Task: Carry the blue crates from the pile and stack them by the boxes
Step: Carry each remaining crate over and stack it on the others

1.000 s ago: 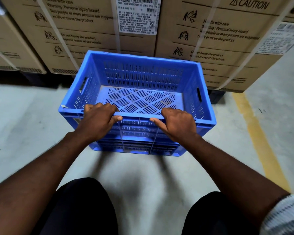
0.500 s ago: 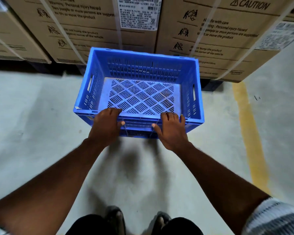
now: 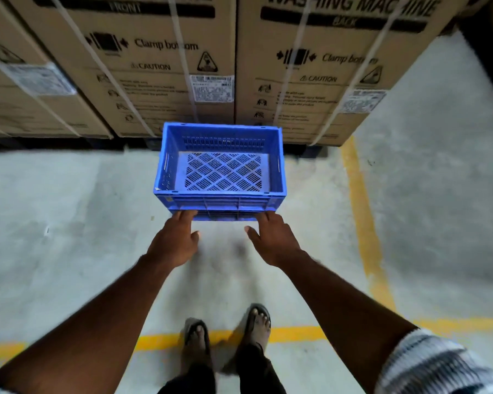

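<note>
One blue slotted crate point(image 3: 219, 200) sits on the concrete floor, its far side close against the brown washing-machine boxes point(image 3: 165, 66). It is empty and upright. My left hand point(image 3: 175, 241) is just in front of the crate's near wall, fingers straight, tips at the lower left edge. My right hand point(image 3: 273, 240) is at the lower right edge, fingers straight, thumb spread. Neither hand grips anything.
Tall strapped cardboard boxes point(image 3: 325, 72) form a wall behind the crate. A yellow floor line point(image 3: 362, 211) runs along the right and another yellow line point(image 3: 293, 334) crosses under my sandalled feet point(image 3: 225, 331). Grey floor lies to the left.
Both hands have let go of the crate's near rim and dropped back to its base. The crate now rests on the floor by the boxes, and I have stood up.
</note>
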Tool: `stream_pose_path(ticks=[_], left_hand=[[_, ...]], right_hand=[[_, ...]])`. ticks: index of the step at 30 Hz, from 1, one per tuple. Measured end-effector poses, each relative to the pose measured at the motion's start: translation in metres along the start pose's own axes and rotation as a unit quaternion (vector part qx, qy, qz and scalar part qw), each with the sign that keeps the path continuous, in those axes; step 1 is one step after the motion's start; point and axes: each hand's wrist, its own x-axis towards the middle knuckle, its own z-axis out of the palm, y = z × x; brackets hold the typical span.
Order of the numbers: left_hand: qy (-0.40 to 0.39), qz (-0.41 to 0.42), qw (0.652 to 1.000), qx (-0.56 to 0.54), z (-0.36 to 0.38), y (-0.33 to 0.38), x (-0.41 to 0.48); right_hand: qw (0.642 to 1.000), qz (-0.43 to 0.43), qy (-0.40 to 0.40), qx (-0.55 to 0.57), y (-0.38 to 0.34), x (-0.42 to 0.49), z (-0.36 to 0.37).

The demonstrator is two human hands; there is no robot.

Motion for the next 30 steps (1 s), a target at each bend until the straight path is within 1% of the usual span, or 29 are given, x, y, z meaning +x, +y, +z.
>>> stream_pose_path(ticks=[4, 8, 11, 15, 18, 23, 28, 30], left_hand=[[0.004, 0.021, 1.0, -0.002, -0.035, 0.029, -0.076], [0.006, 0.057, 0.998, -0.024, -0.049, 0.04, -0.153], [-0.006, 0.086, 0.996, -0.03, -0.051, 0.039, -0.213], [-0.037, 0.12, 0.992, -0.026, -0.044, 0.035, -0.287], [-0.077, 0.143, 0.987, 0.01, -0.029, 0.042, -0.339], [-0.128, 0.217, 0.966, 0.052, 0.014, 0.088, -0.427], [-0.179, 0.308, 0.929, 0.102, 0.076, 0.147, -0.518], [-0.198, 0.345, 0.908, 0.131, 0.106, 0.172, -0.561]], right_hand=[[0.998, 0.011, 0.033, 0.043, -0.034, -0.078, -0.049], [0.993, 0.05, 0.073, 0.083, -0.063, -0.164, -0.074], [0.986, 0.089, 0.108, 0.09, -0.082, -0.239, -0.074], [0.979, 0.132, 0.11, 0.109, -0.102, -0.338, -0.057], [0.971, 0.174, 0.105, 0.122, -0.11, -0.41, -0.042], [0.956, 0.237, 0.115, 0.126, -0.098, -0.525, -0.028], [0.916, 0.325, 0.165, 0.165, -0.062, -0.645, -0.008], [0.892, 0.362, 0.195, 0.189, -0.044, -0.705, 0.003]])
